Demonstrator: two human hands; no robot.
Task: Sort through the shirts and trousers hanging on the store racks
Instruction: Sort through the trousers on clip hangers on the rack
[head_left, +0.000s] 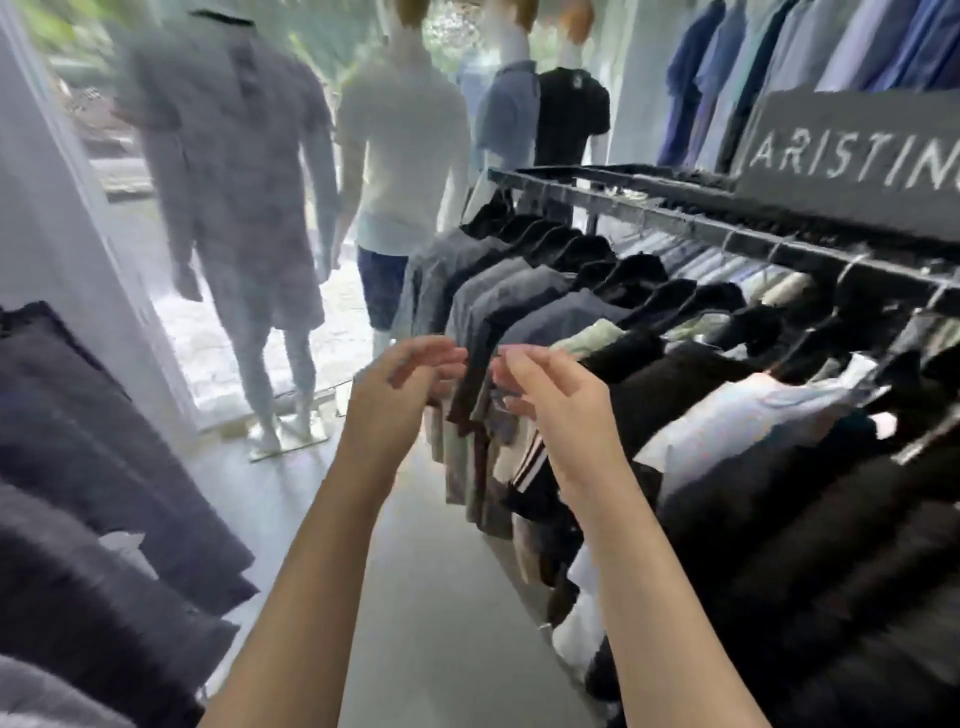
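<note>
A black rack rail (727, 234) runs from the upper middle to the right edge, hung with many dark, grey and white shirts (675, 395). Both my arms reach forward to the sleeve edge of a dark grey shirt (519, 312) near the row's far end. My left hand (400, 384) hovers just left of that sleeve with fingers loosely curled and holds nothing that I can see. My right hand (550, 395) is at the sleeve hem with its fingers bent. The picture is blurred, so whether either hand touches or pinches the cloth is unclear.
Several dressed mannequins (400, 156) stand ahead by a bright window. Dark folded or hanging garments (104, 493) fill the left side. A grey brand sign (852, 140) sits on the rack, with blue shirts (779, 62) hung above. A grey floor aisle (441, 597) runs between.
</note>
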